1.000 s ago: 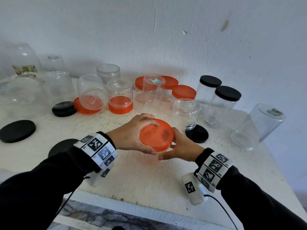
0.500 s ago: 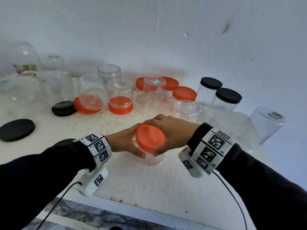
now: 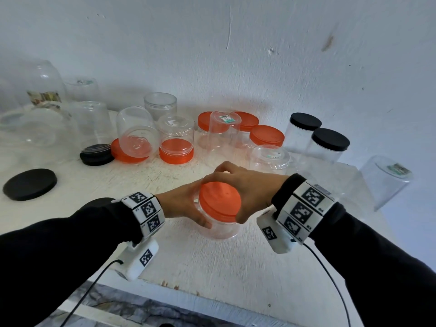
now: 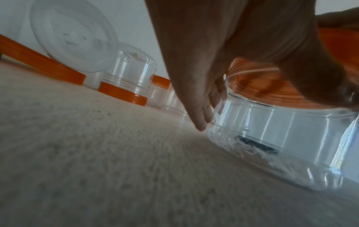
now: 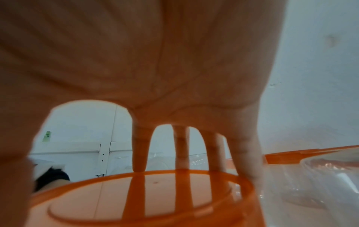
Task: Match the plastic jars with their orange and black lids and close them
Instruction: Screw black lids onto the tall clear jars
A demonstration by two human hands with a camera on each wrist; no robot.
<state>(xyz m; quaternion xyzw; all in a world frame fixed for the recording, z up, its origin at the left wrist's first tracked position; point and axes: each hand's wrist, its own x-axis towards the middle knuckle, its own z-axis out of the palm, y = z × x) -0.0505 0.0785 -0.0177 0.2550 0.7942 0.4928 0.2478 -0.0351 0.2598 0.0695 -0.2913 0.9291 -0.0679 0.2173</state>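
A short clear plastic jar (image 3: pixel 218 230) (image 4: pixel 281 138) stands on the white table (image 3: pixel 236 267) near its front edge. An orange lid (image 3: pixel 219 200) (image 5: pixel 136 192) sits on its mouth. My left hand (image 3: pixel 188 204) grips the jar's left side, with fingers (image 4: pixel 202 110) down along the wall and the thumb across the front. My right hand (image 3: pixel 244 190) arches over the lid from the right. Its spread fingers (image 5: pixel 139 150) curl round the far rim and the thumb holds the near rim. How far the lid is screwed on is hidden.
Behind stand upside-down clear jars on orange lids (image 3: pixel 175 141), orange-lidded jars (image 3: pixel 266 135) and two black-lidded jars (image 3: pixel 330 145). Loose black lids (image 3: pixel 30 184) lie at the left. An inverted jar (image 3: pixel 387 180) stands at the right edge. The wall is close behind.
My left hand left the lid and now holds the jar's side. My right hand came from beside the jar onto the lid and grips its rim.
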